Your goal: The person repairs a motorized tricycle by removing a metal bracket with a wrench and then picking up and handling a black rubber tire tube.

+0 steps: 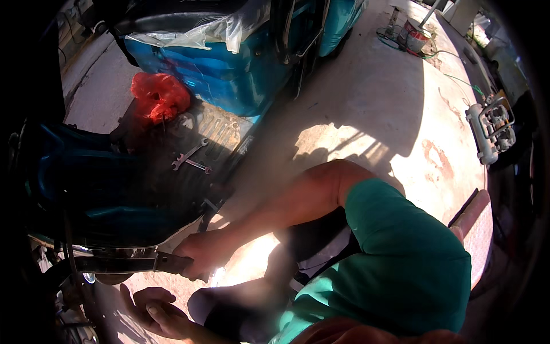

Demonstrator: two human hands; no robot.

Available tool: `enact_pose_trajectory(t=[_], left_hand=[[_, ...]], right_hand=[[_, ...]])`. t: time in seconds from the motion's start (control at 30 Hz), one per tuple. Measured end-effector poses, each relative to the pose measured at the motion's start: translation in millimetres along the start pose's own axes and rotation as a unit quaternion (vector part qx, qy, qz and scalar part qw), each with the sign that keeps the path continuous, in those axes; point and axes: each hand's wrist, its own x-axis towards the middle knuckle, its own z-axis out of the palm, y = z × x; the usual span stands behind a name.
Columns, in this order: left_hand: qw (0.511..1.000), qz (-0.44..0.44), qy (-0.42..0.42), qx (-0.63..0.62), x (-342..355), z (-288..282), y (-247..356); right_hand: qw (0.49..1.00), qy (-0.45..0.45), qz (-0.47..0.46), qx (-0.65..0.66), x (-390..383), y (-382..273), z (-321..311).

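Observation:
My right hand [206, 255] grips the end of a dark flat metal bar [132, 265] low on the near side of a teal vehicle, though haze blurs its fingers. My left hand [154, 309] is below the bar, its fingers partly curled and one held apart, with no object visible in it. Two silver open-end wrenches [195, 153] lie crossed on the vehicle's dirty footboard [226, 135], beside a crumpled red plastic bag [157, 94]. The front body panel [80, 166] is dark teal, partly in shadow.
The vehicle's teal seat box [217, 77] has clear plastic on top. Concrete floor [372, 92] runs along its right. A bucket [413, 37] with hoses stands at the back right, a metal compressor-like unit [490, 132] at the right. A flat pinkish slab [478, 232] lies near my right side.

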Motion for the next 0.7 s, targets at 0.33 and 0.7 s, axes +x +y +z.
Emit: enact_pose_trajectory(t=[0.33, 0.7], left_hand=[[0.966, -0.122, -0.154, 0.166, 11, 2, -16], [0.949, -0.27, -0.014, -0.163, -3, -50, -52]], right_hand=[[0.979, -0.082, 0.017, -0.183, 24, 5, -14], [0.989, -0.07, -0.13, -0.031, 31, 25, 5]])
